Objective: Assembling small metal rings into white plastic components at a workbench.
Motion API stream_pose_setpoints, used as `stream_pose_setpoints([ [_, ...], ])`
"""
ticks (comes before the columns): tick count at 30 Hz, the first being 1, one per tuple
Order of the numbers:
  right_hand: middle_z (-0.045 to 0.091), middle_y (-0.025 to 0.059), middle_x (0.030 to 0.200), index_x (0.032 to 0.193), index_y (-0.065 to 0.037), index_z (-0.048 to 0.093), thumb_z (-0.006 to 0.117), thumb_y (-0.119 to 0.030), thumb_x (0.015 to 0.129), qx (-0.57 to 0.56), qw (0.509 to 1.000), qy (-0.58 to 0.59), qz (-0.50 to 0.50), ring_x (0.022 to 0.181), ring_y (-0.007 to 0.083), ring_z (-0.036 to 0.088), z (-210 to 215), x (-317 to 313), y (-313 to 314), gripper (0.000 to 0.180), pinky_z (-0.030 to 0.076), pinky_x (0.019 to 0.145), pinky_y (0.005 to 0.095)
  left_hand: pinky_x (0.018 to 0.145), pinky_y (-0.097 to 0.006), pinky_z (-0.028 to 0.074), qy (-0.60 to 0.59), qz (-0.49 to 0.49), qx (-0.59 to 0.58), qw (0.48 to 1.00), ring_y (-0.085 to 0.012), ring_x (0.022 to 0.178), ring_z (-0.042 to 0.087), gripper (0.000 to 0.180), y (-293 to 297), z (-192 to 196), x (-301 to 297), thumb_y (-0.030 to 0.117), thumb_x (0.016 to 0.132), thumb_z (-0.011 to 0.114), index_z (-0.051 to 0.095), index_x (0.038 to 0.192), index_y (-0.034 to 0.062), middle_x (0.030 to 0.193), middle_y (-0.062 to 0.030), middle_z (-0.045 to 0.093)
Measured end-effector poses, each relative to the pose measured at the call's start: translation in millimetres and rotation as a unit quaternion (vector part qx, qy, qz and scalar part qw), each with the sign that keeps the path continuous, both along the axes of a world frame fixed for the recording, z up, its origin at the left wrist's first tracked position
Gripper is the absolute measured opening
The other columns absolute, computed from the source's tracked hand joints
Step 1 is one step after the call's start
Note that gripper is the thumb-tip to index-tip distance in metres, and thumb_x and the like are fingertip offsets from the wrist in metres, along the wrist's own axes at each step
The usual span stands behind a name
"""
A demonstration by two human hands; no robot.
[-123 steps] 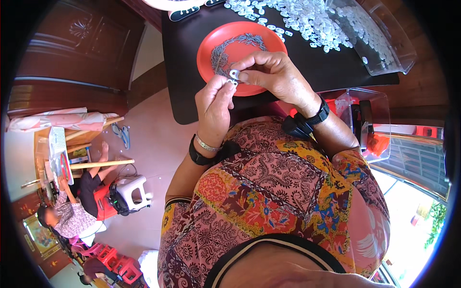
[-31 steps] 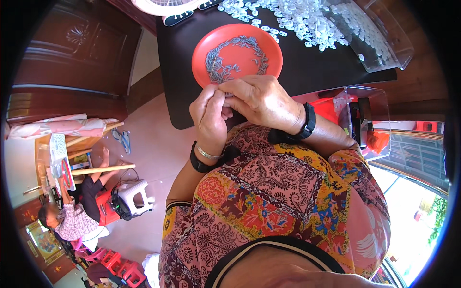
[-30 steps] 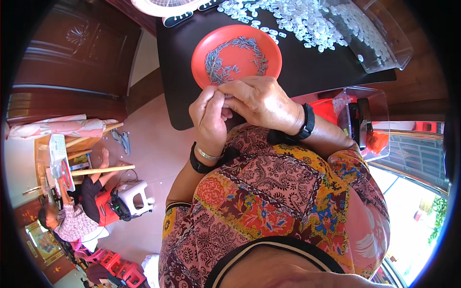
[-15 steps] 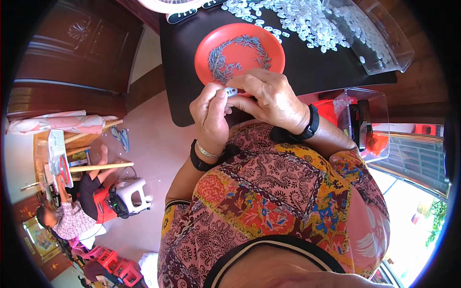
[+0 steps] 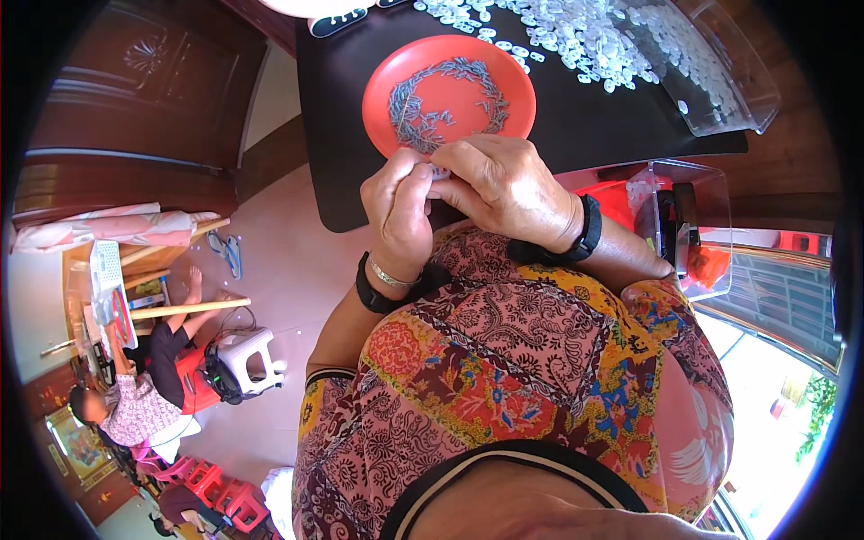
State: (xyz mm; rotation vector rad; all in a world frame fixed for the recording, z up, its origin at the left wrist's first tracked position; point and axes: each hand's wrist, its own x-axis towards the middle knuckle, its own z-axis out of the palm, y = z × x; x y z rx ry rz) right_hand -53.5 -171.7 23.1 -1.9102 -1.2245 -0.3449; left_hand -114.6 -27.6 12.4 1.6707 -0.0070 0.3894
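Observation:
My left hand (image 5: 400, 209) and my right hand (image 5: 504, 189) meet at the near edge of a red plate (image 5: 463, 101). Both are closed, fingertips pinched around a small whitish plastic piece (image 5: 439, 172) with holes, mostly covered by the fingers. Whether a pin is in it too, I cannot tell. On the plate, small grey pins or screws (image 5: 409, 124) lie in a loose ring, with a few inside it. Beyond the plate, many similar white plastic pieces (image 5: 580, 45) are heaped on the black tabletop (image 5: 337, 153).
A clear bin (image 5: 760, 112) with more white pieces tips at the far right. Below the table edge stands another clear box (image 5: 715, 211) holding dark and red things. To the left, a person (image 5: 144, 405) sits near a white stool (image 5: 252, 362); blue slippers (image 5: 229, 256) lie on the floor.
The fingers have closed further over the white piece, so less of it shows. Both hands stay together in nearly the same spot, and the view has shifted slightly.

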Motion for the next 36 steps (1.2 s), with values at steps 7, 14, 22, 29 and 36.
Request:
stream_pose_setpoints([
  [7, 0.056, 0.0116, 0.069, 0.084, -0.004, 0.054, 0.068, -0.017, 0.076, 0.007, 1.0, 0.015, 0.004, 0.064, 0.0305, 0.059, -3, 2, 1, 0.021, 0.047, 0.055, 0.0396, 0.046, -0.023, 0.033, 0.007, 0.002, -0.006, 1.0, -0.0074, 0.05, 0.042, 0.024, -1, 1, 1, 0.016, 0.087, 0.043, 0.049, 0.069, -0.0003, 0.059, -0.0025, 0.047],
  [14, 0.058, 0.0107, 0.074, 0.088, -0.004, 0.055, 0.069, -0.014, 0.074, -0.006, 1.0, -0.003, -0.002, 0.067, 0.0291, 0.06, 8, -3, 3, 0.023, 0.049, 0.058, 0.038, 0.055, -0.026, 0.041, -0.007, -0.016, -0.016, 1.0, -0.0109, 0.059, 0.053, 0.02, 4, 2, -5, 0.01, 0.087, 0.048, 0.055, 0.075, -0.0044, 0.066, -0.0107, 0.058],
  [22, 0.059, 0.0103, 0.079, 0.09, -0.004, 0.057, 0.069, -0.01, 0.074, -0.013, 0.999, -0.027, -0.013, 0.069, 0.028, 0.06, 7, -5, 2, 0.021, 0.049, 0.06, 0.0369, 0.058, -0.026, 0.043, -0.02, -0.022, -0.038, 0.999, -0.0099, 0.063, 0.054, 0.018, 2, 2, -3, 0.007, 0.088, 0.046, 0.055, 0.077, -0.0049, 0.068, -0.0098, 0.059],
  [29, 0.057, 0.0098, 0.07, 0.085, -0.004, 0.055, 0.067, -0.009, 0.076, -0.013, 1.0, -0.02, -0.007, 0.063, 0.0276, 0.06, 7, 2, 8, 0.016, 0.049, 0.057, 0.0373, 0.048, -0.023, 0.034, -0.031, 0.016, -0.039, 0.999, -0.0059, 0.052, 0.042, 0.021, 0, -6, 4, 0.01, 0.088, 0.043, 0.052, 0.072, -0.0005, 0.059, -0.001, 0.049],
  [36, 0.058, 0.0087, 0.069, 0.084, -0.005, 0.055, 0.067, -0.008, 0.075, -0.034, 0.999, -0.037, 0.006, 0.062, 0.0268, 0.061, 6, 3, 7, 0.015, 0.049, 0.055, 0.0366, 0.047, -0.023, 0.033, -0.009, 0.002, -0.072, 0.997, -0.006, 0.05, 0.041, 0.022, 1, -13, 3, 0.01, 0.087, 0.044, 0.051, 0.07, -0.0002, 0.058, -0.0006, 0.048],
])
